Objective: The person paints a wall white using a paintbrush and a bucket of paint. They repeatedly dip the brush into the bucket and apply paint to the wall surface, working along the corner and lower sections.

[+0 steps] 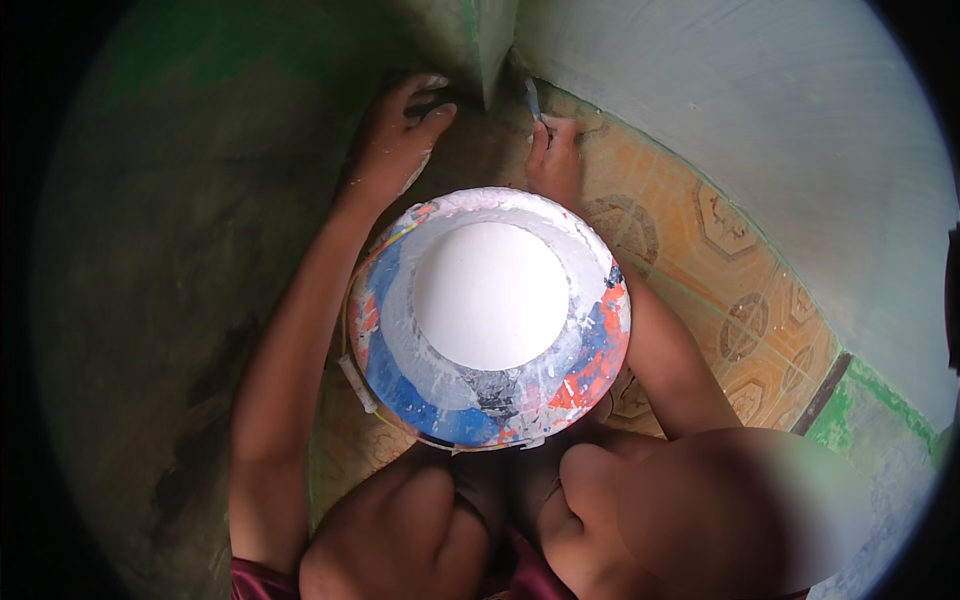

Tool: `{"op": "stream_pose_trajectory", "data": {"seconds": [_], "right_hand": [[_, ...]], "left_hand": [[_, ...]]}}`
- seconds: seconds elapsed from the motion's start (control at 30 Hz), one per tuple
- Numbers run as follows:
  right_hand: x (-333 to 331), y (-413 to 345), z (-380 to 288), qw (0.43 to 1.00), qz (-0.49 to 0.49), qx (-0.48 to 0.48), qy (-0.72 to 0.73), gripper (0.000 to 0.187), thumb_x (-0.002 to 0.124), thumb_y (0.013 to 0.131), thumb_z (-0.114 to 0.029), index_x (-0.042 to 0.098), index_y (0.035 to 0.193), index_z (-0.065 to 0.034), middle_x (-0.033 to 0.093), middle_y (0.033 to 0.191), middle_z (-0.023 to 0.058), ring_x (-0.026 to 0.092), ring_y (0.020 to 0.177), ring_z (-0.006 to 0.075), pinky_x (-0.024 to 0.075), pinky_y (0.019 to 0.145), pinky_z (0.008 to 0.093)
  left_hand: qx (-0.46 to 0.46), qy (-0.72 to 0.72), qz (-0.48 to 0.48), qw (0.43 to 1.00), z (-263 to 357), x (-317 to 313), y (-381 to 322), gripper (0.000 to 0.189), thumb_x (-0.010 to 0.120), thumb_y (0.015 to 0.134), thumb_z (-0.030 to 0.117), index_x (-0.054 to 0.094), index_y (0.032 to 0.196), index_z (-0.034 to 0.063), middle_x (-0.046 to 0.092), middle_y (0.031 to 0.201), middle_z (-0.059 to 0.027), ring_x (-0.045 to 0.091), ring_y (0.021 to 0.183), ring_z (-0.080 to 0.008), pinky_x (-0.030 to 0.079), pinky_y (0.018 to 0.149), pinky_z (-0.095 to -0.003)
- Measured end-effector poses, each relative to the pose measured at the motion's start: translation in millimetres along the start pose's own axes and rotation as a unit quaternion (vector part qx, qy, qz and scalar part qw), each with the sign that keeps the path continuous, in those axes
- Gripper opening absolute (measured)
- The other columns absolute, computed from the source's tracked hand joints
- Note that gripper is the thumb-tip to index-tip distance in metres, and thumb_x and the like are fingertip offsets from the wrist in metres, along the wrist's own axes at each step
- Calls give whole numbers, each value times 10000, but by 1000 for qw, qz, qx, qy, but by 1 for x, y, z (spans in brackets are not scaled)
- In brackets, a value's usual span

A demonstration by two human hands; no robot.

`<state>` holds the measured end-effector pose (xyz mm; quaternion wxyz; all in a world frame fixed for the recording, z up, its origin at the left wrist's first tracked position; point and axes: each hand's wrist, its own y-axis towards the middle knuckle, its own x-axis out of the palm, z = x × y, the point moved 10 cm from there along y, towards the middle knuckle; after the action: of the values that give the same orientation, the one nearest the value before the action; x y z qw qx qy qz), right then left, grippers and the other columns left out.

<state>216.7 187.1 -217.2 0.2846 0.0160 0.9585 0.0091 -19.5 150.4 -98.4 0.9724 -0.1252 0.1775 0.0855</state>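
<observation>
Between my forearms, in front of my knees, stands a paint-splattered bucket (420,397) with white paint (491,296) inside. Beyond its rim, low in the corner, my right hand (555,154) grips a small paintbrush-like tool (532,97). The tool's pale tip points up toward the foot of the grey-white wall (720,97); whether it touches the wall I cannot tell. My left hand (397,139) is raised beside the dark green wall (187,187), fingers apart and holding nothing. White specks mark this hand. Whether its fingertips touch the wall is unclear.
A narrow wall edge (489,60) juts out between my hands. Patterned orange-brown floor tiles (705,262) run along the right wall. A dark strip (823,394) borders a green-and-grey floor patch (870,427). The bucket's wire handle (356,382) hangs at its left. A blurred patch covers the lower right.
</observation>
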Motion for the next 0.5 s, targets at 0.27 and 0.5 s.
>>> {"op": "stream_pose_trajectory", "data": {"seconds": [0.27,0.5], "right_hand": [[-12,-5,-12,994,-22,-30,101,235,584,1121,-241,572,1192,-18,743,938,183,740,855,321,557,791,432],[3,-1,-8,993,-83,-32,84,234,546,1125,-267,537,1232,-60,756,967,175,740,920,424,547,809,530]], "left_hand": [[24,4,4,1000,3,-4,1,503,742,989,220,616,1421,-6,639,1460,-182,590,1389,-320,532,1056,-412],[29,2,-1,1000,5,-4,1,500,748,987,212,617,1415,-12,651,1435,-186,605,1360,-306,540,1028,-407]]}}
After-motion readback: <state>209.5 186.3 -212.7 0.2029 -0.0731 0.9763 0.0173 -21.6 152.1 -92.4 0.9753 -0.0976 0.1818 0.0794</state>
